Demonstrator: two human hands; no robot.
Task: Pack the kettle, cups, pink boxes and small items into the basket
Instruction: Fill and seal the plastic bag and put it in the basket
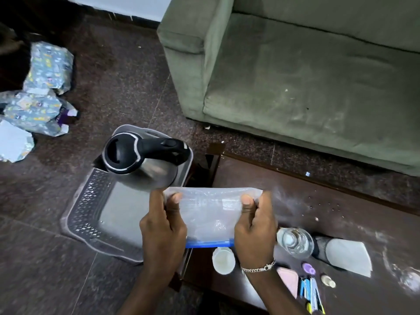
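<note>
Beside the dark bench point(341, 205), the kettle point(141, 162) already stands in the floor-level basket point(91, 214), while both hands point(163, 226) point(255, 221) grip a zip bag point(211, 210) stretched taut, probably for the small items point(306, 269).

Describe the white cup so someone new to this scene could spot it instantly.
Find the dark coffee table in front of the green sofa. Near its left edge, just below the right hand, stands the white cup: opaque, unlike the clear glass beside it.
</note>
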